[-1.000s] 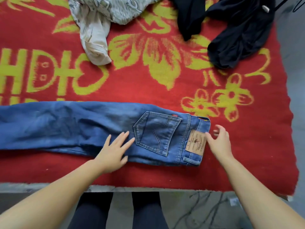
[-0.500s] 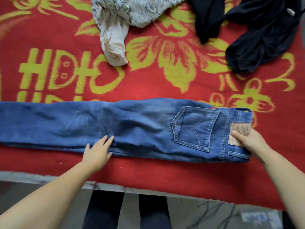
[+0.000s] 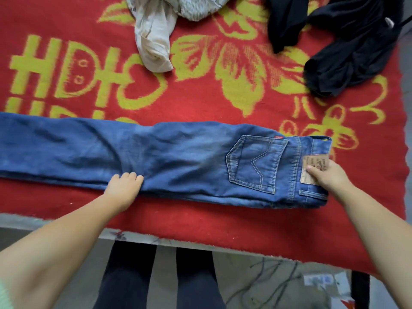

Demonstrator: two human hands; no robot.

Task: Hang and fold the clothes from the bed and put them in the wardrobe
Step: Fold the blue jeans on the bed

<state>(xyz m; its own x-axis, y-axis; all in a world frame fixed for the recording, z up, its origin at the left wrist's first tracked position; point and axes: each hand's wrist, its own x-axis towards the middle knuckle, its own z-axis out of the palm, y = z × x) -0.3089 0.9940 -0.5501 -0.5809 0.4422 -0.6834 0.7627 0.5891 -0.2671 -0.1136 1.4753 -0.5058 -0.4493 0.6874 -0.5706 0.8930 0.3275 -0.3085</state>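
A pair of blue jeans (image 3: pixel 178 157) lies folded lengthwise across the red and yellow blanket (image 3: pixel 207 101) on the bed, waistband to the right and legs running off the left edge of view. My left hand (image 3: pixel 123 188) is at the near edge of the thigh, fingers curled into the denim. My right hand (image 3: pixel 327 177) holds the waistband end, thumb pressed on the brown leather patch and fingers tucked beneath. The wardrobe is out of view.
A crumpled white and grey patterned garment (image 3: pixel 153 41) lies at the top centre. A black garment (image 3: pixel 338 52) is heaped at the top right. The bed's near edge (image 3: pixel 196 244) runs below the jeans, with my dark-trousered legs and cables on the floor.
My left hand slid left along the jeans and its flat fingers curled into the fabric. My right hand moved from beside the waistband onto the leather patch and took hold.
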